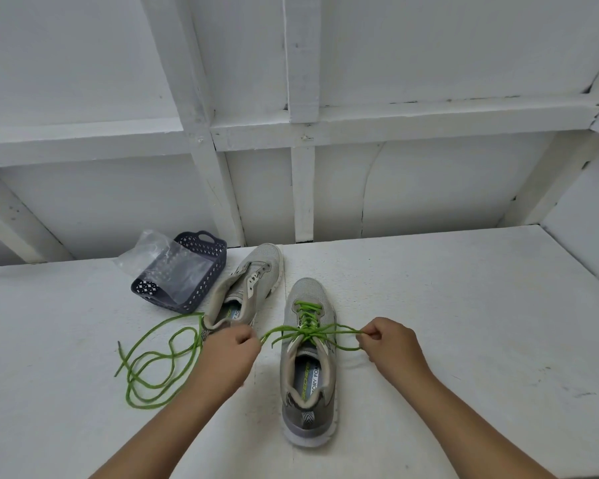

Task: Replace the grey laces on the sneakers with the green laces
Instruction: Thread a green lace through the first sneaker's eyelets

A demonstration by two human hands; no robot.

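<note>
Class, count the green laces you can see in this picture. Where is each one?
2: one green lace threaded through the near sneaker, one loose lace on the table at left.

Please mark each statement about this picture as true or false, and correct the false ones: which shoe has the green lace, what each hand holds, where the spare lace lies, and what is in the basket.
1. The sneaker nearer the person is laced with a green lace. True.
2. The left hand is flat and holds nothing. False: it pinches one loop of that lace, and the right hand pinches the other.
3. The second sneaker already has a green lace. False: its eyelets look empty.
4. A loose green lace lies on the table, left of the shoes. True.
5. The grey basket holds the grey laces. False: only a clear plastic bag shows there.
</note>
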